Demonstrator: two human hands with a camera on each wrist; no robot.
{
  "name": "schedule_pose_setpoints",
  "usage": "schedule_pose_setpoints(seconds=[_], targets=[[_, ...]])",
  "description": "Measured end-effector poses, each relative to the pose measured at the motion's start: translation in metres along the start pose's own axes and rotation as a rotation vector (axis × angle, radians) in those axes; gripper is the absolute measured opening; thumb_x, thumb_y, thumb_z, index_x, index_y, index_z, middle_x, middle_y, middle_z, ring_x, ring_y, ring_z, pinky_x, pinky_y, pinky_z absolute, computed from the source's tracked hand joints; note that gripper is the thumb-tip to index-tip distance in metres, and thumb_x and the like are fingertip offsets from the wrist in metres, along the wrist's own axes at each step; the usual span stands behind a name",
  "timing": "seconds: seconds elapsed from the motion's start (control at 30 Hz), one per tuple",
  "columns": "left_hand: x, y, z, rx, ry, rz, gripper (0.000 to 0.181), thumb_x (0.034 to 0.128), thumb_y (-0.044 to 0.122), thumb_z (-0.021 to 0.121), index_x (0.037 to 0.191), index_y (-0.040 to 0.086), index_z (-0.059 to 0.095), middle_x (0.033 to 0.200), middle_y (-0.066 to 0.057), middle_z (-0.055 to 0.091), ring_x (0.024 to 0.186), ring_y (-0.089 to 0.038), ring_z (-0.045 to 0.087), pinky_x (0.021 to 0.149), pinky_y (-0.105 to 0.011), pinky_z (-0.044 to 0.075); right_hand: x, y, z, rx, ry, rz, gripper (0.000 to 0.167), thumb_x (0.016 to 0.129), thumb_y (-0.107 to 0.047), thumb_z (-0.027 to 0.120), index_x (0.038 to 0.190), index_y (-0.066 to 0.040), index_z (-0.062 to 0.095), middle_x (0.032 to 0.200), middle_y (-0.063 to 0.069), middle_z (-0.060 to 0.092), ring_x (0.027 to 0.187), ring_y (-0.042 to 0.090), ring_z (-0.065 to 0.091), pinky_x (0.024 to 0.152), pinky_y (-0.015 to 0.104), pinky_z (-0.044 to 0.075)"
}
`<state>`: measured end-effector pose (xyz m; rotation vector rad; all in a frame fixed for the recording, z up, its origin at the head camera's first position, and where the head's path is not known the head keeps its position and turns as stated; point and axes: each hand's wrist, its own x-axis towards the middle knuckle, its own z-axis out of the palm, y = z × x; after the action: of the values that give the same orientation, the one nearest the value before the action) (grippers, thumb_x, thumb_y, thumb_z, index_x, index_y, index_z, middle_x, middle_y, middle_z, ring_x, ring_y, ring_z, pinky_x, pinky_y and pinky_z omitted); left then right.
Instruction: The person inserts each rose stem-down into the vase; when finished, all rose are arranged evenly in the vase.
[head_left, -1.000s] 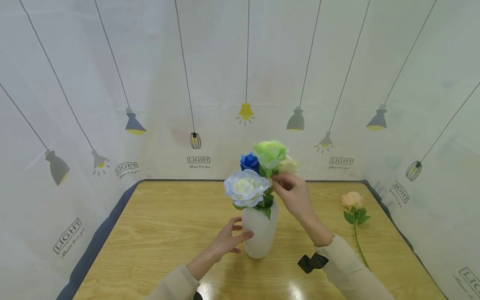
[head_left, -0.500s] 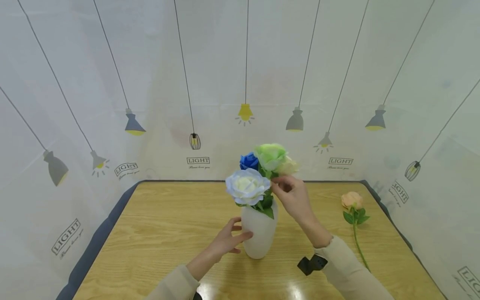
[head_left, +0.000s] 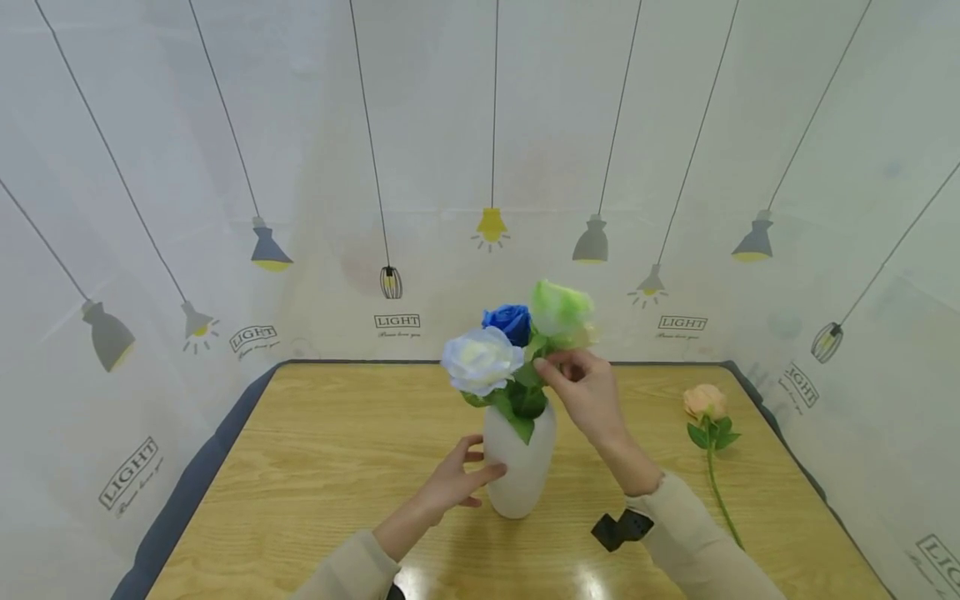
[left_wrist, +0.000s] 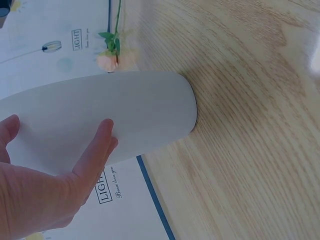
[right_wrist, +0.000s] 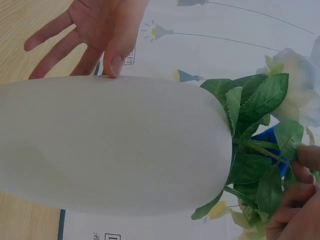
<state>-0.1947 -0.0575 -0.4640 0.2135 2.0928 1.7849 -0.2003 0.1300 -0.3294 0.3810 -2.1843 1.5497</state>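
Note:
A white vase (head_left: 519,467) stands upright on the wooden table, holding several artificial roses. My left hand (head_left: 453,477) touches the vase's left side, fingers fairly straight and spread; in the left wrist view that hand (left_wrist: 55,185) lies against the white wall. Above the rim, my right hand (head_left: 588,392) pinches among the stems and leaves, apparently at the green rose (head_left: 561,310). A pale blue-white rose (head_left: 482,360) leans left, and a blue rose (head_left: 508,323) sits behind it. Mostly hidden behind the green bloom is a cream rose (head_left: 583,336). Green leaves (right_wrist: 260,100) spread over the rim.
A peach rose (head_left: 705,402) with a long stem lies on the table's right side. Pale curtains (head_left: 420,167) printed with lamps surround the table (head_left: 337,433) at the back and sides. A black device (head_left: 622,529) sits at the right wrist.
The green rose has tipped to the right and turned in the right hand. The blue-white rose has shifted slightly left, and the blue one shows more. The left hand and vase stay put.

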Motion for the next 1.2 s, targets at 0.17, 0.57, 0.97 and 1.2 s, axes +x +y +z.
schedule_pose_setpoints(seconds=[0.17, 0.57, 0.97, 1.2], targets=[[-0.008, 0.012, 0.001, -0.007, -0.002, 0.002, 0.069, 0.0822, 0.032, 0.063, 0.133, 0.001, 0.028, 0.125, -0.027, 0.036, 0.102, -0.04, 0.047, 0.068, -0.046, 0.049, 0.004, 0.023, 0.002, -0.006, -0.014, 0.006, 0.013, 0.08, -0.009, 0.065, 0.08, 0.003, 0.065, 0.061, 0.005, 0.045, 0.052, 0.015, 0.039, 0.046, 0.022, 0.034], [-0.001, 0.0, 0.001, -0.003, 0.012, 0.003, 0.072, 0.0802, 0.035, 0.064, 0.133, 0.003, 0.028, 0.125, -0.025, 0.036, 0.101, -0.04, 0.048, 0.067, -0.045, 0.049, -0.003, 0.006, 0.007, -0.043, -0.038, 0.038, 0.01, 0.079, -0.002, 0.064, 0.08, 0.008, 0.063, 0.057, 0.004, 0.044, 0.05, 0.013, 0.037, 0.044, 0.021, 0.031], [-0.001, 0.001, 0.001, -0.012, 0.002, 0.015, 0.072, 0.0807, 0.035, 0.064, 0.133, 0.003, 0.027, 0.125, -0.025, 0.036, 0.1, -0.039, 0.049, 0.069, -0.047, 0.049, -0.006, 0.017, 0.011, -0.034, -0.039, 0.02, 0.009, 0.078, 0.001, 0.064, 0.079, 0.01, 0.064, 0.056, 0.005, 0.045, 0.05, 0.013, 0.038, 0.044, 0.019, 0.031], [-0.001, 0.001, 0.001, -0.013, 0.003, 0.014, 0.071, 0.0814, 0.034, 0.063, 0.133, 0.003, 0.027, 0.125, -0.026, 0.036, 0.101, -0.04, 0.048, 0.067, -0.046, 0.049, -0.008, 0.015, 0.011, -0.031, -0.045, 0.007, 0.009, 0.079, 0.001, 0.064, 0.079, 0.01, 0.064, 0.058, 0.006, 0.049, 0.053, 0.015, 0.042, 0.044, 0.021, 0.034]])
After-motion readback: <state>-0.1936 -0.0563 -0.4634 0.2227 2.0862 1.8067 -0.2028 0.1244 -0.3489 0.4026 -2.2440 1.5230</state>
